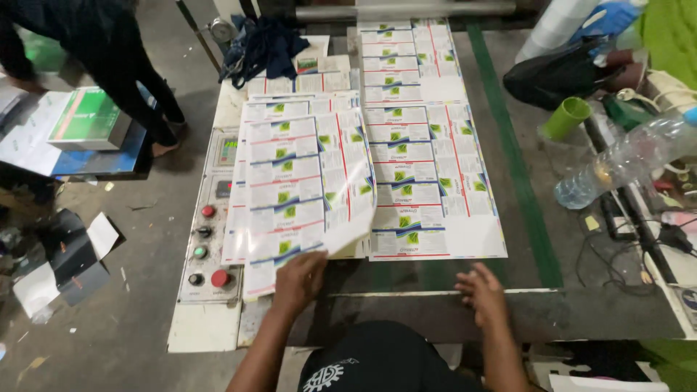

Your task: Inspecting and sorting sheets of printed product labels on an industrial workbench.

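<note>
1. The left hand (298, 279) pinches the near edge of the top sheet (301, 185) of a stack of glossy printed label sheets; its grip is closed on that edge, though the fingertips sit under the paper and cannot be seen.
2. The sheet runs away from the person, its long axis pointing across the table (595, 305) toward the far side. Its right near corner curls up off the stack.
3. The right hand (481, 290) rests flat on the bare table edge, fingers spread and holding nothing. It lies just below the near right corner of a second sheet row (428, 167), which lies flat beside the stack and touches it along one edge.
4. The left hand is the nearer one to the lifted sheet; the right is well apart from it.
5. A control panel (209, 239) with red and green buttons lies left of the stack, partly covered by the sheets.
6. A plastic bottle (617, 163) and a green cup (565, 117) lie to the right.
7. Another person (109, 51) stands at far left, cut off by the frame.
</note>
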